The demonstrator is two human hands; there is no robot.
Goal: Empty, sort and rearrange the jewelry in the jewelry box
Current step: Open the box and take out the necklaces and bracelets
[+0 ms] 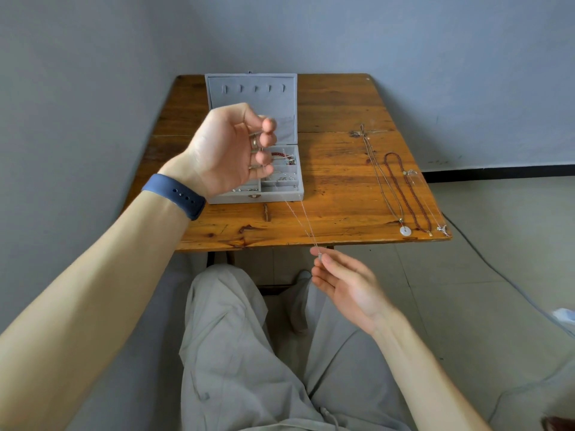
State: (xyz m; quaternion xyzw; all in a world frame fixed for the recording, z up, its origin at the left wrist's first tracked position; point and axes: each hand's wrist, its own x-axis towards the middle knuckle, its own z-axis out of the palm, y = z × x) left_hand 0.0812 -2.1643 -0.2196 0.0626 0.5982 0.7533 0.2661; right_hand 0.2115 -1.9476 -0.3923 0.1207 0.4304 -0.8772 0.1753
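Worn wooden table point(342, 181) against grey walls. Left hand point(230, 150) grips a thin silver chain point(299, 219); right hand point(345, 287) pinches its end.

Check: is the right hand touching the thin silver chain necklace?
Touching. The head view shows the right hand pinching the lower end of the thin silver chain necklace between thumb and fingertips.

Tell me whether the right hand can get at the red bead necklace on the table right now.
Likely yes for reach: nothing lies between the right hand and the red bead necklace. But its fingers pinch the thin chain, so it must let go first.
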